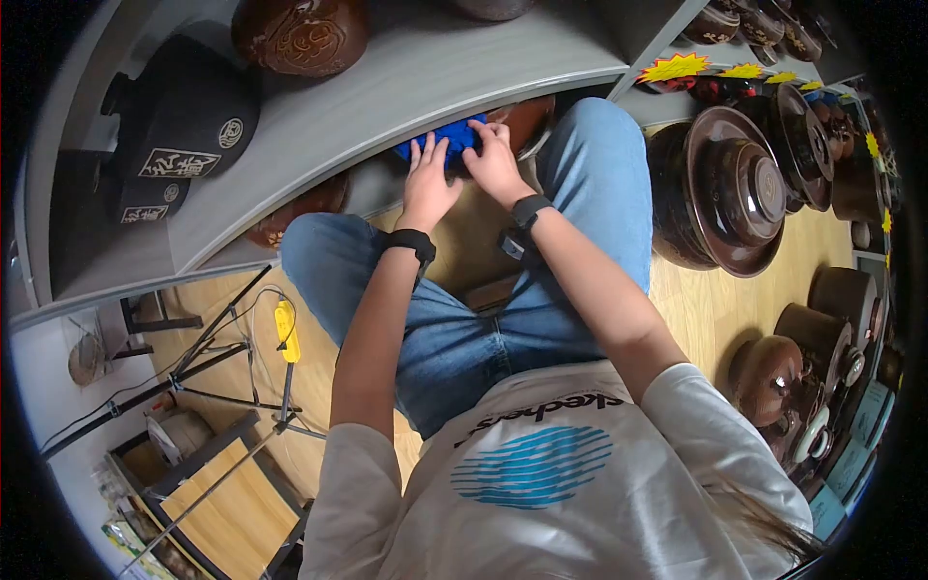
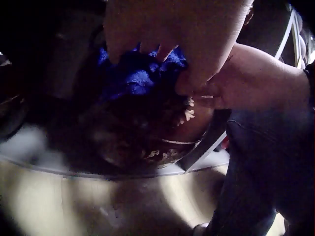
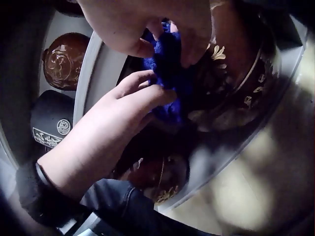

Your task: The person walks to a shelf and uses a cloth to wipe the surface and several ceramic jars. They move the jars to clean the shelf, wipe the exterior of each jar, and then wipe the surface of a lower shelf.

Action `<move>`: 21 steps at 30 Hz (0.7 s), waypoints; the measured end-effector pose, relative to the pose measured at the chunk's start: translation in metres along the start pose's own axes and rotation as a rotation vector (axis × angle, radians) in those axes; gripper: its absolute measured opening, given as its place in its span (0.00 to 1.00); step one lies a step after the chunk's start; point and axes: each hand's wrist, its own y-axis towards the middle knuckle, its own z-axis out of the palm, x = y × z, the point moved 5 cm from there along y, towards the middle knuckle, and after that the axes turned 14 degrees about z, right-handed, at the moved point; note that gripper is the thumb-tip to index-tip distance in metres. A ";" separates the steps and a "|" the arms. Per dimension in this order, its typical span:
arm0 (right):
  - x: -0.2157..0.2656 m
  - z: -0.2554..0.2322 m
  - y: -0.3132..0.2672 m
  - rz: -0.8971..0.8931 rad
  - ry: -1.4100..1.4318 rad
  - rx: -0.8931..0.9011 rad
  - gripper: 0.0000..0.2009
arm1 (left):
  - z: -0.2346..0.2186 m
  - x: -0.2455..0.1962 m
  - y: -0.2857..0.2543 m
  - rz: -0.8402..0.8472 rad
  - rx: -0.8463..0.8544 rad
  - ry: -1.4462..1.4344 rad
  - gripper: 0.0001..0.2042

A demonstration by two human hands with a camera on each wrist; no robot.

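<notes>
A crumpled blue cloth lies bunched against a glossy dark brown jar with pale raised flower patterns, on the low shelf. My left hand grips the cloth's near side, its fingers bent into the folds. From the right, my right hand pinches the same cloth, fingers and thumb sunk in the fabric. Both hands are close together at the jar, as the right wrist view shows. In the left wrist view the cloth covers the jar's top, and deep shadow hides much of the jar's body.
The grey shelf edge runs just above my hands. A second brown jar stands beside the first. Black jars and a carved brown jar sit on the shelf above. Large lidded pots stand on the right.
</notes>
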 end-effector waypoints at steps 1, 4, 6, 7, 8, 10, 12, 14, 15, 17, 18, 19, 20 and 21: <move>-0.002 -0.006 0.001 0.008 -0.017 -0.038 0.24 | 0.000 -0.005 0.005 0.032 0.005 0.027 0.33; -0.011 -0.025 0.009 0.060 -0.026 -0.112 0.25 | 0.005 -0.020 0.018 0.040 0.094 0.057 0.34; -0.018 -0.034 0.015 0.099 0.022 -0.135 0.25 | 0.005 -0.029 0.028 0.047 0.110 0.082 0.34; -0.020 -0.038 0.018 0.108 0.011 -0.165 0.25 | 0.007 -0.030 0.033 0.003 0.166 0.104 0.34; -0.022 -0.043 0.020 0.119 0.000 -0.195 0.26 | 0.009 -0.030 0.037 -0.040 0.223 0.126 0.34; -0.019 -0.051 0.022 0.093 -0.066 -0.186 0.24 | 0.006 -0.033 0.048 -0.050 0.238 0.143 0.33; -0.010 -0.056 0.022 0.063 -0.133 -0.183 0.23 | 0.006 -0.030 0.056 -0.166 0.342 0.088 0.32; 0.017 -0.058 0.006 0.022 -0.176 -0.242 0.20 | 0.008 -0.032 0.061 -0.145 0.286 0.134 0.28; 0.024 -0.051 0.001 0.001 -0.172 -0.234 0.18 | 0.005 -0.032 0.063 -0.179 0.257 0.087 0.24; 0.014 -0.028 0.004 -0.051 -0.222 -0.121 0.18 | -0.008 -0.035 0.063 -0.146 0.091 0.060 0.16; 0.008 -0.019 0.006 -0.057 -0.242 -0.078 0.19 | -0.012 -0.033 0.060 -0.220 0.096 -0.006 0.15; 0.012 -0.017 0.005 -0.048 -0.305 -0.048 0.20 | -0.013 -0.027 0.060 -0.185 0.062 0.018 0.15; 0.012 -0.013 0.000 -0.032 -0.368 -0.015 0.22 | -0.013 -0.023 0.058 -0.150 0.032 0.040 0.15; 0.014 -0.006 -0.003 -0.009 -0.424 0.019 0.25 | -0.009 -0.019 0.056 -0.132 0.045 0.039 0.15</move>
